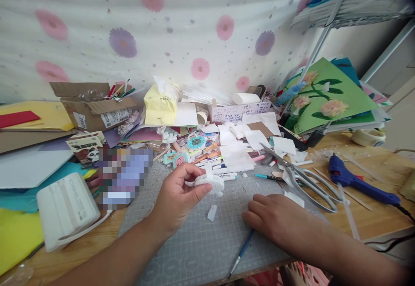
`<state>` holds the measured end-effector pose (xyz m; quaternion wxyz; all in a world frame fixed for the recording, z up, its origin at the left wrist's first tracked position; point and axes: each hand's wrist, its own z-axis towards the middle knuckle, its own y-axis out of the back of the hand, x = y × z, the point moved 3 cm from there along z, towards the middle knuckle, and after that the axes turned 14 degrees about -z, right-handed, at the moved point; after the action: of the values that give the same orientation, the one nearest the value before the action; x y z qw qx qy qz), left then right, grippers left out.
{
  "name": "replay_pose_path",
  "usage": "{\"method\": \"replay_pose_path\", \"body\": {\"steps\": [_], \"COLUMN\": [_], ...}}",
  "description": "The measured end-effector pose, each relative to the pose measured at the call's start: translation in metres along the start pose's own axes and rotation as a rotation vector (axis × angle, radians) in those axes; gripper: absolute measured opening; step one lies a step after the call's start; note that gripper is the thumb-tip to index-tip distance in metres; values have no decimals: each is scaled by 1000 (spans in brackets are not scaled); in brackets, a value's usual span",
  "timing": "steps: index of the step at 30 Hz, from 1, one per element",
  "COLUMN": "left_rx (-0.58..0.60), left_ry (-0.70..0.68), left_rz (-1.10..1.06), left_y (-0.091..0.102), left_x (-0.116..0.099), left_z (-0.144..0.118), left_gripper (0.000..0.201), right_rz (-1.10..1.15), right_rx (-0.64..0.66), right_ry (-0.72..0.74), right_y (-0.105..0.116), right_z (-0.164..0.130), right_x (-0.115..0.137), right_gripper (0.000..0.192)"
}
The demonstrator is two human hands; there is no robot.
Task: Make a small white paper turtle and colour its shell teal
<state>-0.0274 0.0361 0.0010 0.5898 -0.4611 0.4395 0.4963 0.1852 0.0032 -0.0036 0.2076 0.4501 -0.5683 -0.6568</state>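
— Pinching this little white mesh-like piece [210, 181] is my left hand [177, 199], thumb on the near side and fingers curled over the top. I have it lifted just above the grey cutting mat [194, 243], I think so that both faces stay free to work on.

— And your other hand?

— My right hand [275, 221] lies palm down on the mat with the fingers loosely together, holding nothing. It rests just beside a thin blue-handled brush [241, 251], whose handle runs out from under it towards the mat's near edge. From how flat it sits, I judge it is steadying me more than reaching for anything.

— What is that scrap under the piece?

— A small white offcut [212, 212], lying on the mat between my two hands.

— The tools look close by.

— They are. The big scissors [304, 178] lie to the right of my right hand, blades pointing away into the paper scraps [236, 154]. The blue glue gun [353, 182] sits farther right on the wooden table [372, 221], well apart from the mat, probably so its tip stays off the paper. To my left stands a white boxy device [66, 208] with its cord trailing.
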Motion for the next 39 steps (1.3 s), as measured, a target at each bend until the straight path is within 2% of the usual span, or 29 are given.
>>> {"method": "replay_pose_path", "body": {"steps": [4,7,9,12,14,17,21,24,28,39], "left_rx": [-1,19,30,42,53,73,68,62,70,91], "left_ry": [0,13,6,-22,-27,-9,19,52,100,133], "left_rz": [15,-11,-31,-26,-12,-11,-30,-68,-134,-136], "left_y": [-1,-2,-3,-5,-6,-8,-11,-13,-14,-13], "left_x": [-2,-2,-3,-4,-2,-1,-4,-8,-10,-5], "left_z": [1,1,1,-1,-3,-7,-10,-11,-13,-14], "left_gripper": [18,18,18,18,18,19,21,21,21,23], "right_rz": [89,399,706,1205,1486,1710,1697,1538,1340,1260], "right_rx": [46,1,-132,-492,-695,-782,-805,-835,-815,-841], "right_ry": [-9,-76,-163,-321,-401,-482,-562,-581,-572,-530], "right_y": [2,7,13,20,22,25,31,37,43,43], "right_z": [0,-13,-21,-26,-23,-9,6,11,14,11], "right_x": [-2,-17,-28,-39,-38,-26,-15,-15,-17,-16], "right_gripper": [10,21,23,15,10,4,7,13,10,14]}}
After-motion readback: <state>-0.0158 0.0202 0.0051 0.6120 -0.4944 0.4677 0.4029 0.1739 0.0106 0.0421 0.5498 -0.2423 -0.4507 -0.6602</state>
